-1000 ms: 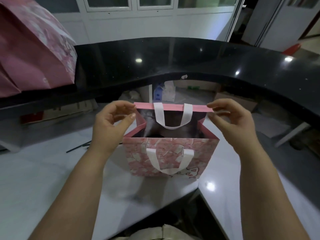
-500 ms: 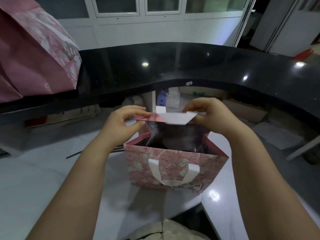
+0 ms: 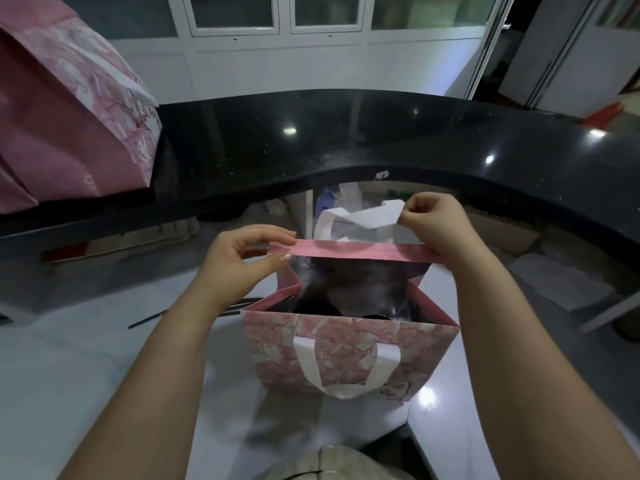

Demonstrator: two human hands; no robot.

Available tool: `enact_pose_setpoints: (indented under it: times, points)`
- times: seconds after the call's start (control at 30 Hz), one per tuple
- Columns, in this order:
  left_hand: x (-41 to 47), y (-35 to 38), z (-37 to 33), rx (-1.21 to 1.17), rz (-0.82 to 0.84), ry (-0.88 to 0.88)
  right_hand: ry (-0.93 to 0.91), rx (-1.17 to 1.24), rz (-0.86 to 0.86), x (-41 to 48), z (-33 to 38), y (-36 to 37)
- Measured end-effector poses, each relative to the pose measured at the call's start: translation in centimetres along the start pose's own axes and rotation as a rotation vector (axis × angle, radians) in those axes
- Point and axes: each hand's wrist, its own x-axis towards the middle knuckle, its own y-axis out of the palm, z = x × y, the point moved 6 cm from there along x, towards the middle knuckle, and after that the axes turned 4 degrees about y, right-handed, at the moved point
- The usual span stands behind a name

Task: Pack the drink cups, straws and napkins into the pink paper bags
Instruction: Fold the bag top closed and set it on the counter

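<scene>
Head view, looking down: a pink paper bag (image 3: 346,351) stands upright with its mouth open on the white table (image 3: 69,375), right in front of the person and close to the table's near edge. The left hand (image 3: 242,265) pinches the left end of the bag's far rim (image 3: 360,249) between thumb and fingertips, the other fingers curled loosely. The right hand (image 3: 438,226) is at the rim's right end, thumb and forefinger nipping the white far handle (image 3: 360,216) and holding it lifted above the rim. The near handle (image 3: 346,372) hangs flat against the patterned front face.

Inside the bag there are dark rounded shapes (image 3: 318,308), too dim to make out. A thin dark stick (image 3: 152,318) lies on the table to the left, partly behind the left forearm. Beyond, a raised black counter (image 3: 346,140) curves round, and a larger pink bag (image 3: 69,133) sits on its left end.
</scene>
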Motion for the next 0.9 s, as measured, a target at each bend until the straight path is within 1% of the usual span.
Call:
enact_pose_setpoints:
  times: [0.03,0.1,0.17,0.2,0.3,0.37,0.47,0.53,0.57,0.63,0.73,0.8,0.9]
  points:
    - [0.0,0.1,0.0,-0.001,0.002,0.006,0.011,0.035,0.045,0.2,-0.1,0.0]
    - [0.2,0.5,-0.3,0.003,0.024,0.026,-0.006,0.133,0.230,0.4,0.2,0.3]
    - [1.0,0.9,-0.9,0.013,0.065,0.042,-0.047,0.148,0.385,0.5,0.6,0.5]
    - [1.5,1.1,-1.3,0.029,0.091,0.043,-0.059,0.118,0.412,0.6,0.6,0.4]
    - [3.3,1.8,-1.8,0.104,0.167,0.008,-0.063,0.050,0.382,1.1,0.3,0.0]
    - [3.9,1.8,-1.4,0.118,0.168,-0.035,0.038,0.077,0.430,0.8,-0.8,0.1]
    - [3.8,1.7,-0.2,0.066,0.201,-0.118,0.260,0.105,0.627,-0.6,-3.9,0.6]
    - [3.6,1.7,0.7,0.049,0.257,-0.166,0.319,0.203,0.697,-1.6,-5.5,1.1]
    - [3.5,1.8,0.9,0.044,0.292,-0.183,0.314,0.295,0.696,-2.0,-5.8,1.3]
    - [3.5,2.2,1.2,0.033,0.342,-0.233,0.241,0.485,0.637,-2.3,-5.4,1.2]
    - [4.0,2.5,0.9,0.014,0.356,-0.275,0.109,0.631,0.430,-2.2,-4.1,0.0]
    - [4.4,2.6,0.4,0.022,0.353,-0.265,0.053,0.638,0.392,-2.3,-3.3,-0.5]
    - [4.8,2.4,-0.1,0.011,0.308,-0.244,-0.009,0.466,0.446,-2.6,-2.4,-0.4]
